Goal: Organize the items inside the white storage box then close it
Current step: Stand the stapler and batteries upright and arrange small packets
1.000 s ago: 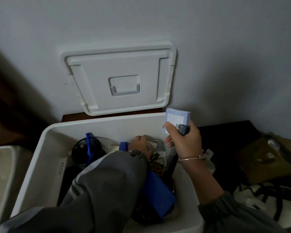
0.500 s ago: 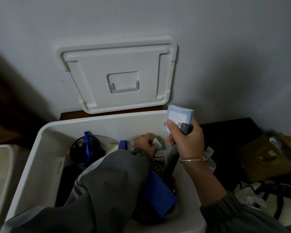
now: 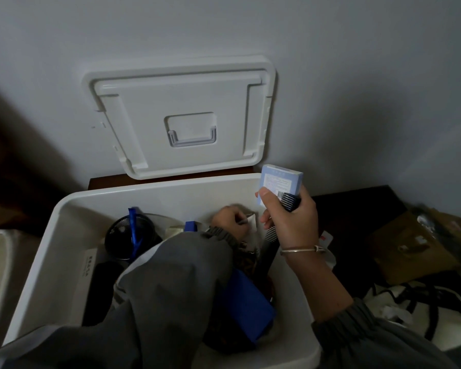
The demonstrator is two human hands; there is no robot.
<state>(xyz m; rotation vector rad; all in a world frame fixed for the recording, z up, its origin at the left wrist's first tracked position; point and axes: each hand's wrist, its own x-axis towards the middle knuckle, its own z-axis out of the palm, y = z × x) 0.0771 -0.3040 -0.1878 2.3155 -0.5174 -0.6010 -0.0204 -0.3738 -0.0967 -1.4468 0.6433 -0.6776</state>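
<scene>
Grey wall behind; right hand (image 3: 290, 222) raised, clamping pale box (image 3: 281, 183) (plus comb (image 3: 270, 246)); left hand (image 3: 230, 221) pinching paper (image 3: 252, 222).

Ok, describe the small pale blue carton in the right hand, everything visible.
The pale blue carton is a small rectangular box, apparently cardboard, with fine print and a barcode on its facing side. It looks closed and is held roughly upright, slightly tilted, above the far right corner of the white storage box. The right hand grips its lower part, thumb across the front, together with a black comb pressed against it.
</scene>
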